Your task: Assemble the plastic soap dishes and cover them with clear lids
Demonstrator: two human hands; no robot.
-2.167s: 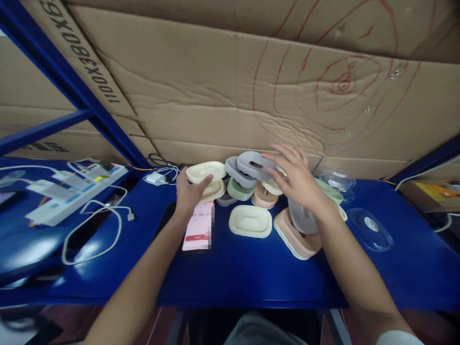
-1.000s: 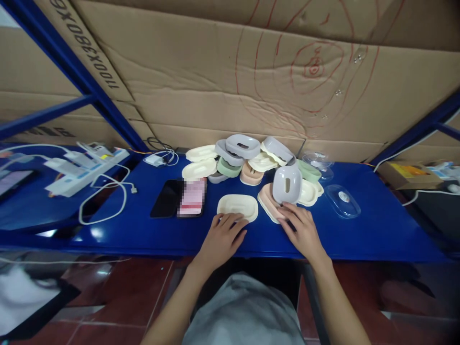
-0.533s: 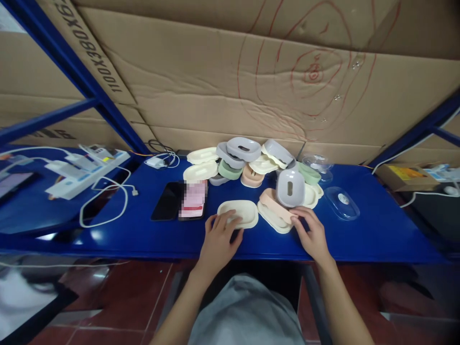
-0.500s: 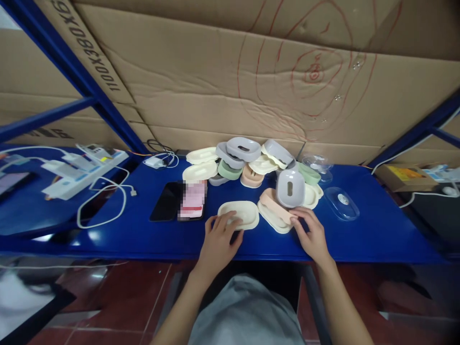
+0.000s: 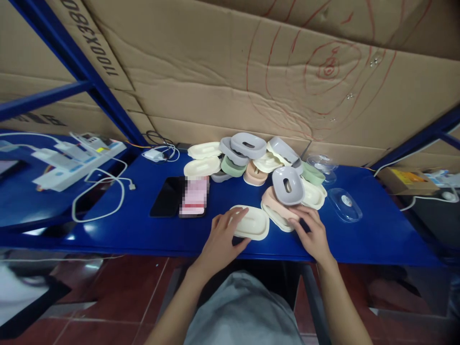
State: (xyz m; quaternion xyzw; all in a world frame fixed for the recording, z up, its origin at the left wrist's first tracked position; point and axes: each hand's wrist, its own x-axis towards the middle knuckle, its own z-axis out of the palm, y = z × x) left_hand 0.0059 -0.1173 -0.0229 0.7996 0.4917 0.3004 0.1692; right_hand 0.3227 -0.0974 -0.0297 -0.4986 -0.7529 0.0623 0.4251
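My left hand grips the near left edge of a cream oval soap-dish tray that lies near the front of the blue shelf. My right hand holds the near end of a pink soap dish that sits on a cream tray, fingers curled on it. A grey slotted insert leans on top of that pink dish. Behind lies a heap of cream, grey, green and pink soap-dish parts.
Two phones lie side by side left of the trays. Clear plastic lids rest at the right. A power strip and white cables crowd the left end. Cardboard walls the back. A blue upright slants at left.
The cream tray has slid toward the front edge and to the right under my left hand. My right hand has kept its hold on the pink dish.
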